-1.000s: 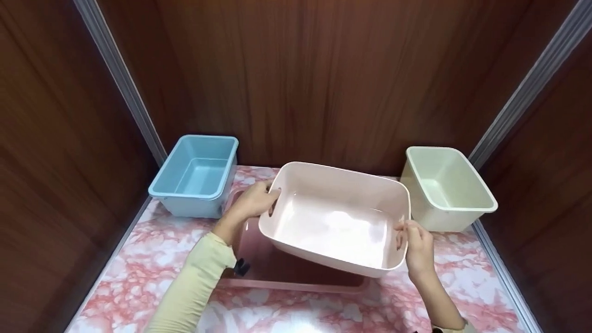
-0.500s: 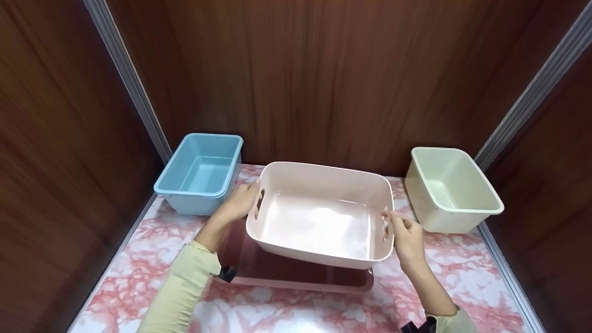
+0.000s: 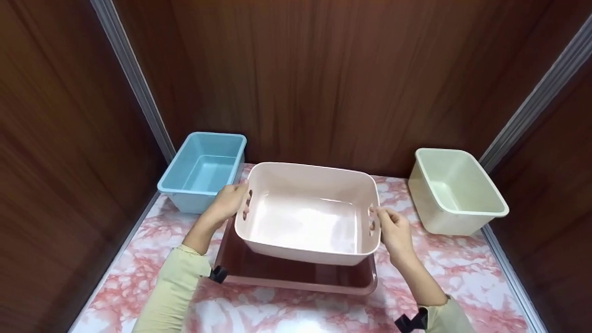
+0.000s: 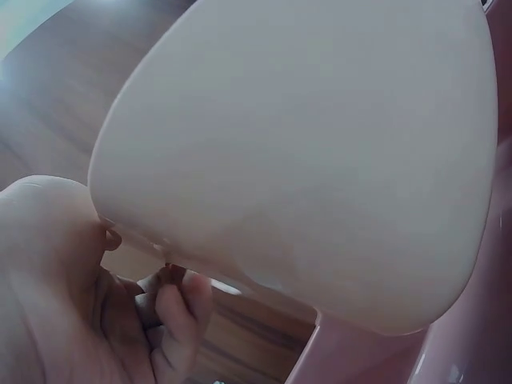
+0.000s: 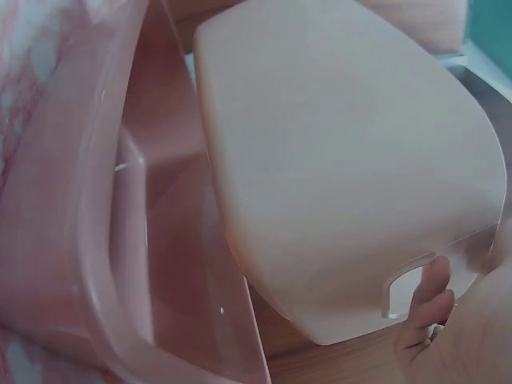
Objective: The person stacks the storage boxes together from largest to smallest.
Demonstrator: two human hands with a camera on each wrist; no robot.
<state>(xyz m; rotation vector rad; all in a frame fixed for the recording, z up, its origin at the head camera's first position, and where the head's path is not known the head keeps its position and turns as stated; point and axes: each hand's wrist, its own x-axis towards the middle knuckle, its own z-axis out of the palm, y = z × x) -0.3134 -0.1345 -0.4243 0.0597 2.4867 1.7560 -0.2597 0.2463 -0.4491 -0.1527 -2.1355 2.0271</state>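
Both hands hold up a pale pink plastic bin (image 3: 305, 222), tilted so that its inside faces me. My left hand (image 3: 227, 202) grips the left end, with fingers through the handle slot. At the right end, my right hand (image 3: 393, 231) pinches the rim, fingers hooked into the other slot, which the right wrist view shows from outside with the fingers (image 5: 432, 308) in it. Beneath the bin stands a larger dark pink tub (image 3: 296, 282), partly hidden by it; the right wrist view looks into this tub (image 5: 96, 240), and the bin hangs apart from its rim there.
A blue bin (image 3: 203, 171) stands at the back left, close to the left hand. At the back right is a cream-green bin (image 3: 458, 189). Dark wood panels (image 3: 296, 83) enclose the back and sides of the marbled pink-white surface (image 3: 444, 263).
Both hands have carried the pale pink bin leftward across the view, and it has levelled slightly. It now sits more centrally above the dark pink tub, whose right end has come into view.
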